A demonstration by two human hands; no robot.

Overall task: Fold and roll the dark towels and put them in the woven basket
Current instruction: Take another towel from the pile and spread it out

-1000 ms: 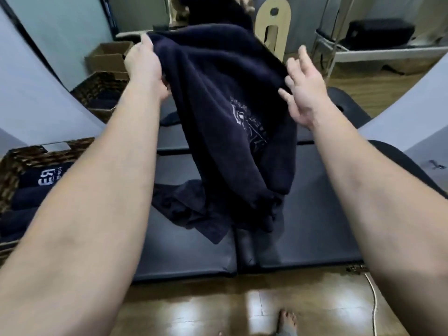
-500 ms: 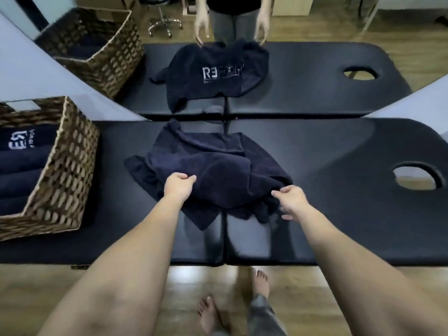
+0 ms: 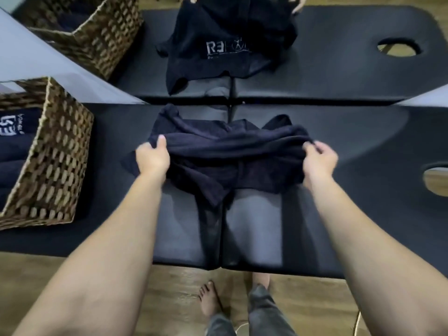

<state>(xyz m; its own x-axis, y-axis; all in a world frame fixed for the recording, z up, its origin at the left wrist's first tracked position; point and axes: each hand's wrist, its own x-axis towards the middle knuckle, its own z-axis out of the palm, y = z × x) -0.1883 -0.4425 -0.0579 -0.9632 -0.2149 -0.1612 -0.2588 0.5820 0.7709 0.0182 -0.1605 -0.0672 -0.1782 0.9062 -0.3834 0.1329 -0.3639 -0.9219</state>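
Note:
A dark navy towel lies crumpled on the near black padded table. My left hand grips its left edge, thumb on top. My right hand pinches its right edge. Between my hands the upper fold is stretched and slightly lifted. A woven basket stands at the left on the same table, with rolled dark towels inside, one showing white lettering.
A second black table lies beyond, with a face hole. Another person's hands hold a dark logo towel on it. A second woven basket stands at the far left. My bare feet show on the wooden floor.
A second ago the towel hung raised from my left hand. Half a second ago it lay on the table. Now both hands have moved apart to its edges and stretch it.

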